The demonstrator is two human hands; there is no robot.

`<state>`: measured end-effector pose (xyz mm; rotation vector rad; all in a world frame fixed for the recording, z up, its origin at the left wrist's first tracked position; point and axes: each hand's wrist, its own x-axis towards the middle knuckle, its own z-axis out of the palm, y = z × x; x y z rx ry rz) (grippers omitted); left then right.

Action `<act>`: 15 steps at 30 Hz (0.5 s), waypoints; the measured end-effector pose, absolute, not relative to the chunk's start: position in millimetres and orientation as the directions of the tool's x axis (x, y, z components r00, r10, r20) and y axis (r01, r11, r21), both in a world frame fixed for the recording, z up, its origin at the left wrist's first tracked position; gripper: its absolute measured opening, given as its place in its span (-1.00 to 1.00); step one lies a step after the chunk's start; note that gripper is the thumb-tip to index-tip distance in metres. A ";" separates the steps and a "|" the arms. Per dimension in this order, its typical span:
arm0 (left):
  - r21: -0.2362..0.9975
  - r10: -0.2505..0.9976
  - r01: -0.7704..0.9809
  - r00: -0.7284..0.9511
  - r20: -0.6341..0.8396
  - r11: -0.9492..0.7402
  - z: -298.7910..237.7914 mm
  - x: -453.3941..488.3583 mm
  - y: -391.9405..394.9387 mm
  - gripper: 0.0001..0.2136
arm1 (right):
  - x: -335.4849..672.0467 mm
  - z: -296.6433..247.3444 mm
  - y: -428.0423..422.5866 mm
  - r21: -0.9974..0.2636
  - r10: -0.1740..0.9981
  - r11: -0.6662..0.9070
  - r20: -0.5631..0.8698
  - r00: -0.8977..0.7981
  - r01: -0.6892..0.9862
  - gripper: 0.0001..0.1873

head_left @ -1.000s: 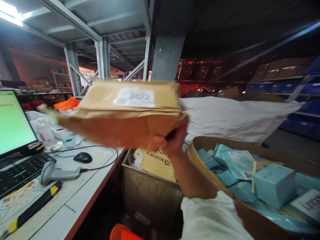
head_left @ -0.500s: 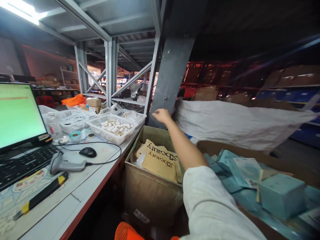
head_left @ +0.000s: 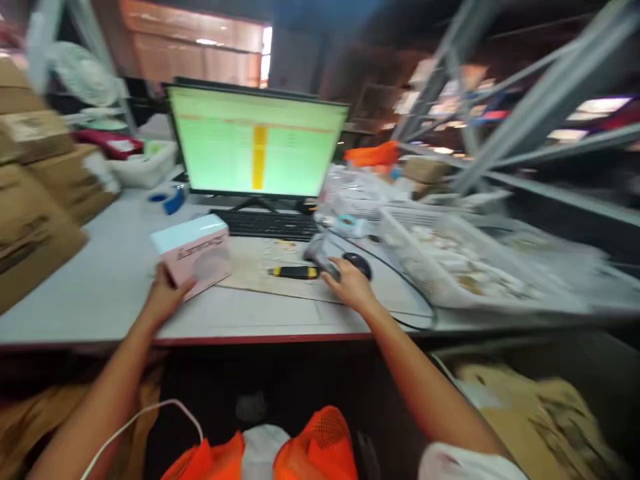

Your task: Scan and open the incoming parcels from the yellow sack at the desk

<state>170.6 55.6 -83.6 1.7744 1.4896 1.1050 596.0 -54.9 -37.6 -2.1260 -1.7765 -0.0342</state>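
My left hand (head_left: 167,293) is closed on the near left corner of a pink box (head_left: 197,263) with a pale blue top and dark lettering. The box rests on or just above the desk, left of the mat. With my right hand (head_left: 350,283) I grip the handle of a grey barcode scanner (head_left: 316,250), fingers around it, though blur softens the detail. Beside that hand sits a black mouse (head_left: 358,265). A black and yellow box cutter (head_left: 295,272) lies just left of the scanner.
Behind the mat stand a keyboard (head_left: 270,225) and a lit monitor (head_left: 255,143). Cardboard boxes (head_left: 35,220) are stacked at the left. A white basket (head_left: 450,267) of small items sits right, above a bin with tan printed bags (head_left: 540,420). A cable (head_left: 417,293) loops across the desk.
The view has swung left from the bins to the desk. My right hand has come from above the bin to the scanner. My left hand and the pink box are now in sight.
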 end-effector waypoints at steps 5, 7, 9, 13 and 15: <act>0.886 0.976 0.419 0.003 0.217 -0.198 -101.2 137.7 52.1 -0.34 | 583.6 -49.3 -30.9 -0.104 0.932 -0.258 0.236 0.276 0.960 -0.36; 0.878 0.972 0.424 0.017 0.236 -0.221 -101.1 142.0 54.0 -0.34 | 581.2 -46.2 -26.5 -0.102 0.923 -0.325 0.181 0.339 0.940 -0.32; 0.818 0.938 0.474 0.048 0.344 -0.324 -99.3 144.3 51.4 -0.33 | 580.2 -44.5 -19.0 -0.113 0.910 -0.392 0.095 0.403 0.913 -0.31; 0.399 0.703 0.673 0.257 0.663 -0.623 -96.4 144.9 41.0 -0.46 | 582.3 -42.3 -1.1 -0.131 0.901 -0.425 0.030 0.432 0.896 -0.37; 0.221 0.589 0.682 0.368 0.719 -0.697 -96.1 146.6 38.1 -0.48 | 586.1 -33.8 4.4 -0.145 0.900 -0.429 0.014 0.436 0.891 -0.41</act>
